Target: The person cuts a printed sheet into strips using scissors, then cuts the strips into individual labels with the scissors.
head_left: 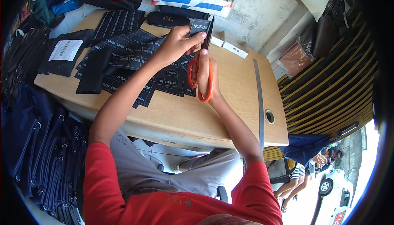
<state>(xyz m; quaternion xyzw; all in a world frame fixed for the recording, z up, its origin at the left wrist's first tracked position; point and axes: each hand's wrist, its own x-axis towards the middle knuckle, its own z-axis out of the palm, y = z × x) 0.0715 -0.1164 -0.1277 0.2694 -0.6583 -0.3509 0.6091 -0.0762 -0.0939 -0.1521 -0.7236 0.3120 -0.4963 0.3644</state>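
Pinched between thumb and fingers of the left hand [178,40]: one small black fabric label [200,27], flat and rectangular with white print, held above the far side of the desk. Closed through the smooth orange plastic loops of a pair of scissors [202,67]: the right hand [203,71], with the dark blades pointing up along the label's right edge. Underneath, a large black printed sheet [131,58], gridded into many matching labels and ragged along its cut lower edge, spread flat over a pale wooden desk [234,102] with one round cable hole [269,116]. Along the desk's right side, one long, thin metal ruler [259,102]. At far left on the desk, one glossy black packet [65,52] with a white sticker. Heaped below the left edge, dark blue cloth bags [41,143] studded with metal eyelets. Beyond, a bare concrete floor [258,15], brown slatted panels at right, sunlit street at lower right.
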